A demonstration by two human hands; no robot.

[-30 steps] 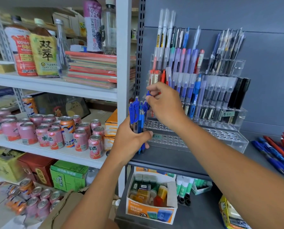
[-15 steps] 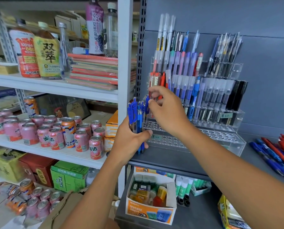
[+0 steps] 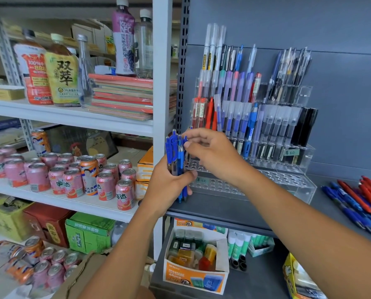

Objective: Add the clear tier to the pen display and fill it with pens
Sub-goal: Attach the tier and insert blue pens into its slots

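Observation:
A clear acrylic pen display (image 3: 305, 152) stands on the grey shelf, its upper rows full of pens. Its lowest clear tier (image 3: 288, 180) shows rows of empty holes. My left hand (image 3: 167, 186) grips an upright bundle of blue pens (image 3: 177, 152) just left of the tier. My right hand (image 3: 210, 152) reaches across and pinches the top of one pen in that bundle. Loose blue and red pens (image 3: 357, 201) lie on the shelf at the right.
A white shelf post (image 3: 160, 83) stands directly left of the display. Pink drink cans (image 3: 72, 180), bottles and stacked notebooks fill the left shelves. Below the grey shelf (image 3: 223, 210) sit an orange box of erasers (image 3: 195, 266) and glue sticks.
My right hand has drawn back from the lower left of the display to the top of the pen bundle in my left hand. The left hand has stayed in place.

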